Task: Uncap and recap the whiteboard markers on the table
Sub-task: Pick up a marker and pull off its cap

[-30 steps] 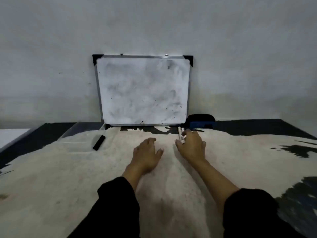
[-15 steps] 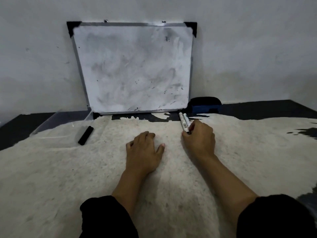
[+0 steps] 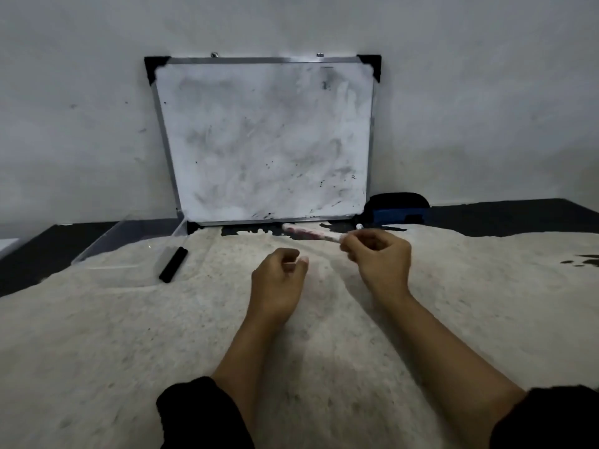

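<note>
My right hand (image 3: 379, 257) is raised just above the pale cloth and grips a white whiteboard marker (image 3: 311, 234). The marker is blurred, lies nearly level and points left from my fingers. The tip of a second white marker (image 3: 358, 226) shows just behind that hand. My left hand (image 3: 278, 280) hovers to the left with its fingers curled and nothing in it. A black marker (image 3: 173, 265) lies on the cloth at the left, beside a clear tray.
A smudged whiteboard (image 3: 265, 140) leans on the grey wall at the back. A black and blue eraser (image 3: 397, 209) sits at its right foot. A clear plastic tray (image 3: 129, 251) is at the left. The pale cloth (image 3: 162, 335) covers a dark table.
My right hand has lifted one white marker off the cloth and swung it to point left. My left hand has risen from flat on the cloth and curled its fingers.
</note>
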